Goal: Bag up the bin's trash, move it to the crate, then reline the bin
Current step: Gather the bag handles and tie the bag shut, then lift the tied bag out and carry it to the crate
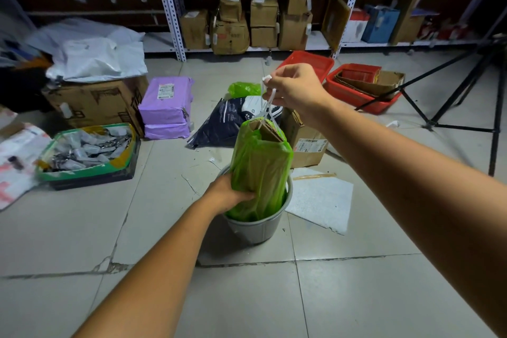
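"Green bag [260,162]: where have you got it?"

"Half out of the grey bin [258,223]. Its lower end sits inside the rim and the rest stands upright above it. Brown cardboard [267,131] pokes out of the gathered top."

"And your hands?"

"My right hand [295,88] is up above the bin, fingers pinched tight on the white ties [264,103] that run down to the bag's mouth; they are taut. My left hand [230,195] is at the bin's rim on the left, fingers curled into the bag's lower side and gripping the plastic."

"The crate?"

"Two of them, both on the floor well behind the bin and to its right. One red crate [307,62] is nearer the shelves [171,8]. The second red crate [354,96] lies further right and holds flattened cardboard."

"What's close by?"

"A cardboard box [307,145] just behind the bin on the right. A white sheet [323,200] lies flat beside the bin on that same side. Behind the bin is a dark mailer bag [219,123], and left of that are stacked purple parcels [167,103]. Far off to the bin's left is a green-edged box [90,151] of small packets."
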